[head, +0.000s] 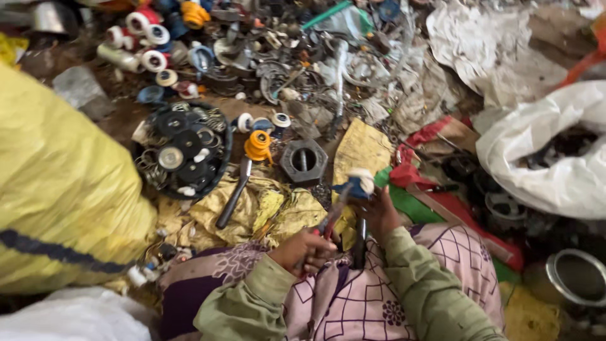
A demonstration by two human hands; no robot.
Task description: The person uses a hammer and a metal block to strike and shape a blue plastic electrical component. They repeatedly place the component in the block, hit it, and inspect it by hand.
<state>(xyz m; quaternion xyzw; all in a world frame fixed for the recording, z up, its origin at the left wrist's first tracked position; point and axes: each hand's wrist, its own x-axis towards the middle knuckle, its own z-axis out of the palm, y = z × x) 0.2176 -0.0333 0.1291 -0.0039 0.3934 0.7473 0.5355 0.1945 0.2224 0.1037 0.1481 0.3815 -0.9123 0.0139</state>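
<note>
My left hand (305,250) is closed round the red handles of a pair of pliers (333,215), low in the middle of the head view. The pliers' jaws reach up to a small blue and white part (357,183). My right hand (379,213) holds that part from the right side. A dark rod (360,241) stands upright between my hands. Both arms wear olive green sleeves, over a lap covered in pink checked cloth.
A round black basket (222,165) of rings and wheels lies at left centre, next to a big yellow sack (57,189). An orange spool (257,145), a black hexagonal block (303,161), a white bag (555,151) of scrap and a steel bowl (576,276) lie around.
</note>
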